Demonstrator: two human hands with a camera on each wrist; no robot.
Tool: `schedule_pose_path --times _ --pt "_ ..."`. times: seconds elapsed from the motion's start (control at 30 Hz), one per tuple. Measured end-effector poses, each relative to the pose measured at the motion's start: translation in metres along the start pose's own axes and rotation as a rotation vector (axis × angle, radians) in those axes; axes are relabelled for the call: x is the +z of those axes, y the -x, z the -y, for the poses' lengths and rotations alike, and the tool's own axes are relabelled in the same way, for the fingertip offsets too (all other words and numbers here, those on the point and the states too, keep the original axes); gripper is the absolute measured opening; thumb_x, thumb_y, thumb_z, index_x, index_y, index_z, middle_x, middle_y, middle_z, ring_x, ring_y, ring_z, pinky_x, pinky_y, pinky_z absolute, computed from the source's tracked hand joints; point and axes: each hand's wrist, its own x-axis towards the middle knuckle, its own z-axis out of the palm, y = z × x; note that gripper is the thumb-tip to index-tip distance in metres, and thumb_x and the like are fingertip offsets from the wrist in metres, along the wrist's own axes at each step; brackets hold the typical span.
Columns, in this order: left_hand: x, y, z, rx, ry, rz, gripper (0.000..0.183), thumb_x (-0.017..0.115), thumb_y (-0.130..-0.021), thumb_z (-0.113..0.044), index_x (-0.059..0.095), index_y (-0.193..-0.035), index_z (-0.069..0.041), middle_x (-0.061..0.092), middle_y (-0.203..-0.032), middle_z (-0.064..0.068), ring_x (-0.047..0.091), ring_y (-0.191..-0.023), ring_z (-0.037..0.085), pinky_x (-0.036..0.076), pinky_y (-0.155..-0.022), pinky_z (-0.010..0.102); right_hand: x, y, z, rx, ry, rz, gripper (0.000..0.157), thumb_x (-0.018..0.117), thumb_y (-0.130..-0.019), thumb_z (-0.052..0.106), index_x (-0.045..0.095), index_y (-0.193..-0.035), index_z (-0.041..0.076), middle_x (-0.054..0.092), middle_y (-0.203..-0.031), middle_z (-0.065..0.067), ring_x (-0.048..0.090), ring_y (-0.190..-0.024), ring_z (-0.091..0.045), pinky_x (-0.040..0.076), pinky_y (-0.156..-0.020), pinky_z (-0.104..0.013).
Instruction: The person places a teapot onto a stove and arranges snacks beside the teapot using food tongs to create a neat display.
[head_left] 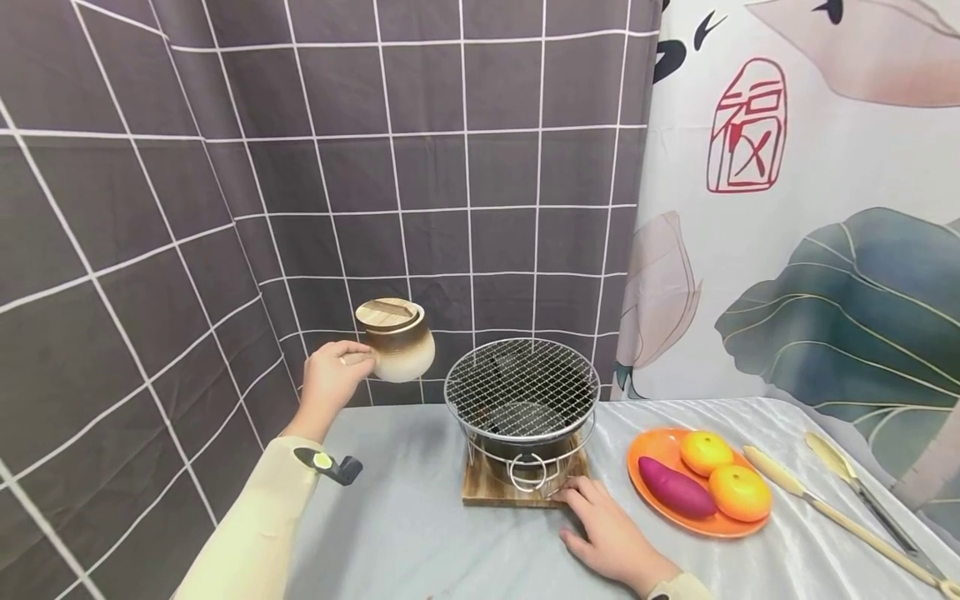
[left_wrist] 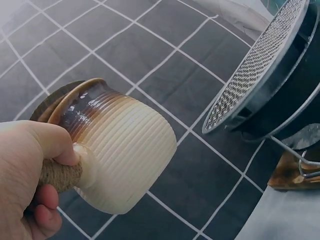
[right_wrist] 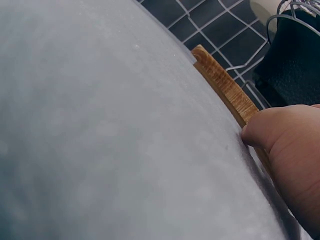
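The cream-and-brown ribbed ceramic pot (head_left: 406,358) with round wooden lid (head_left: 384,313) is in the air, left of centre in the head frame; the left grip (head_left: 335,375) holds its twine-wrapped handle (left_wrist: 61,176). At lower centre, a round black metal grill (head_left: 522,396) stands on a brown wooden board (head_left: 480,490); the right grip (head_left: 611,533), relaxed, touches its edge.

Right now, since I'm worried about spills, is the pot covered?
Covered: in the head view, the wooden lid sits over the mouth of the pot.
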Motion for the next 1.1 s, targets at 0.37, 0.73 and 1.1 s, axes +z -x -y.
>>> schedule_pose_path --times 0.37,0.73,1.1 --pt "0.015 -0.012 -0.018 0.013 0.071 0.016 0.021 0.077 -0.078 -0.021 0.079 -0.095 -0.010 0.074 -0.105 0.013 0.068 -0.102 0.032 0.053 -0.086 0.047 0.000 0.000 0.000 -0.005 0.005 -0.012 0.046 0.083 -0.069 0.020 0.067 -0.113 0.016 0.057 -0.116 0.004 0.053 -0.104 -0.013 0.051 -0.088 -0.035" --pt "0.030 -0.017 -0.040 0.042 0.117 0.029 0.021 0.077 -0.076 -0.019 0.080 -0.095 -0.010 0.073 -0.100 0.012 0.066 -0.095 0.030 0.051 -0.082 0.042 0.001 0.000 -0.001 0.004 0.012 0.005 0.046 0.083 -0.070 0.020 0.066 -0.113 0.017 0.057 -0.116 0.004 0.053 -0.104 -0.013 0.051 -0.088 -0.036" --pt "0.049 -0.020 -0.061 0.076 0.138 0.038 0.021 0.076 -0.075 -0.018 0.080 -0.094 -0.011 0.072 -0.101 0.013 0.066 -0.096 0.031 0.051 -0.086 0.045 0.002 0.001 -0.002 0.002 0.013 -0.002 0.045 0.082 -0.070 0.020 0.066 -0.113 0.017 0.057 -0.116 0.005 0.053 -0.104 -0.012 0.051 -0.088 -0.036"
